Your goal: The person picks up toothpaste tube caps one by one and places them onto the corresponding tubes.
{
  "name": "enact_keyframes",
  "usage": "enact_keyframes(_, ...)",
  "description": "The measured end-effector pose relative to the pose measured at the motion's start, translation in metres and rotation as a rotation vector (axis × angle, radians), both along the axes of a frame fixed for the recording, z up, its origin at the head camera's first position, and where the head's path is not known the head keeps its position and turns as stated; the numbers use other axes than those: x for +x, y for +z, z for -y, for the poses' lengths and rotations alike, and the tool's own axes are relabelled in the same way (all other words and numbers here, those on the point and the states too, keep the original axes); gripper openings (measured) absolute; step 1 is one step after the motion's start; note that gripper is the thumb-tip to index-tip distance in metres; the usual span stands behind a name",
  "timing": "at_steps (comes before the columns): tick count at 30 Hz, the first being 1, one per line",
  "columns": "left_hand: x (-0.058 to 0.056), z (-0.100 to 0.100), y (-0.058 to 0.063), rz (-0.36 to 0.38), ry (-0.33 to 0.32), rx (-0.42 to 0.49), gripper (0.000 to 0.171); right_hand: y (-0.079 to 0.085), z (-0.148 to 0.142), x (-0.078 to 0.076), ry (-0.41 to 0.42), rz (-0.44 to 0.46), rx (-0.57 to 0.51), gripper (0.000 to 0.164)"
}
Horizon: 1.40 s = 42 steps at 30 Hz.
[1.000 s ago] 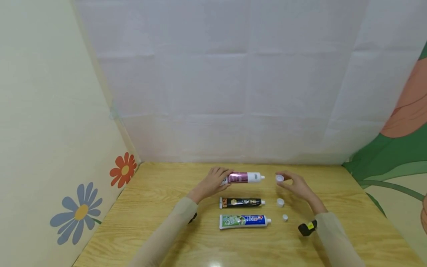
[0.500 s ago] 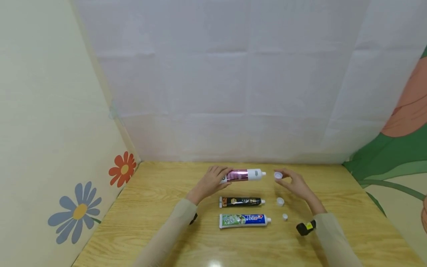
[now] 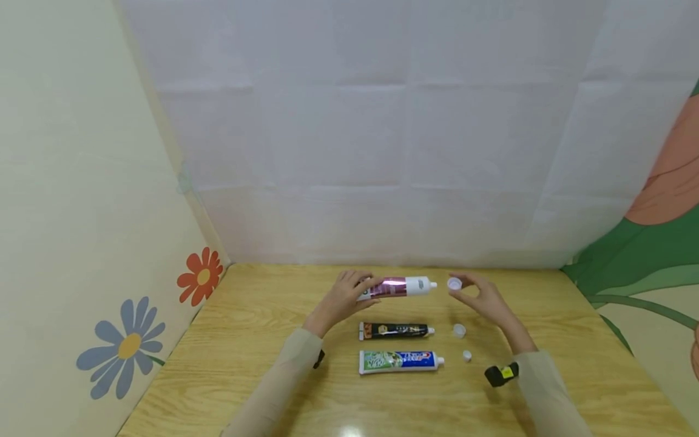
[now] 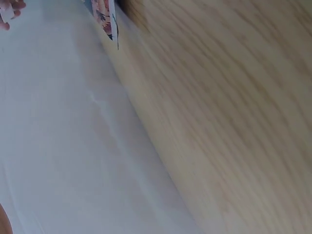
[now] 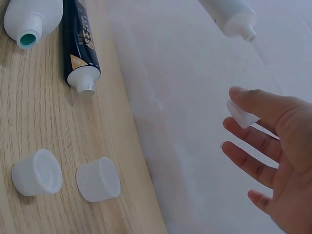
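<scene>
My left hand (image 3: pixel 340 303) grips the tail end of a purple and white toothpaste tube (image 3: pixel 394 286), held level above the table. Its uncapped nozzle points right. Across a small gap, my right hand (image 3: pixel 483 300) pinches a white screw cap (image 3: pixel 454 284) between thumb and index finger, the hollow side showing in the head view. From the right wrist, the cap (image 5: pixel 241 114) is partly hidden by the thumb, and the other fingers are spread. The left wrist view hardly shows the left hand.
Nearer the person lie a black toothpaste tube (image 3: pixel 397 331) and a green and blue one (image 3: pixel 400 361), both uncapped, nozzles to the right. A larger white cap (image 3: pixel 459 331) and a smaller one (image 3: pixel 466 355) stand beside them. A white sheet (image 3: pixel 371 224) hangs behind the wooden table (image 3: pixel 262 303).
The purple tube has risen slightly and shifted a little right in my left hand. My right hand has brought the cap up and left, narrowing the gap to the nozzle.
</scene>
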<state>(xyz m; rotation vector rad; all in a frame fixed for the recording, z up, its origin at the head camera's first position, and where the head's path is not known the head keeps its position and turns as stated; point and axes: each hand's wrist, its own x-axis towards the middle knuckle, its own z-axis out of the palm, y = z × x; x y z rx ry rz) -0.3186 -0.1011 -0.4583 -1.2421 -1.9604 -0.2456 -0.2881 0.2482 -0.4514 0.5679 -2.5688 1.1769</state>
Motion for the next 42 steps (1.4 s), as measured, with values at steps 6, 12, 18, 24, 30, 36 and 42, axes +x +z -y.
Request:
enact_keyframes(6, 0.002, -0.001, 0.002, -0.003, -0.023, 0.023, 0.055, 0.005, 0.001, 0.004, -0.014, -0.003, -0.017, 0.041)
enact_keyframes(12, 0.004, -0.001, 0.003, -0.008, -0.056, 0.051, 0.055, 0.009, 0.001, 0.008, -0.009, -0.030, -0.026, 0.038)
enact_keyframes(18, 0.007, 0.000, 0.005, -0.014, -0.058, 0.068, 0.053, 0.013, 0.004, 0.013, -0.009, -0.068, -0.024, 0.040)
enact_keyframes(24, 0.009, 0.001, 0.008, -0.018, -0.049, 0.091, 0.054, 0.016, 0.003, 0.016, 0.000, -0.100, -0.019, 0.039)
enact_keyframes(30, 0.013, 0.001, 0.014, -0.055, -0.044, 0.098, 0.055, 0.033, 0.011, 0.032, 0.032, -0.159, -0.011, 0.035)
enact_keyframes(36, 0.019, 0.002, 0.022, -0.103, -0.051, 0.121, 0.052, 0.049, 0.016, 0.048, 0.054, -0.112, -0.011, 0.035)
enact_keyframes(42, 0.025, 0.003, 0.028, -0.149, -0.050, 0.136, 0.051, 0.053, 0.015, 0.053, 0.055, -0.035, -0.022, 0.037)
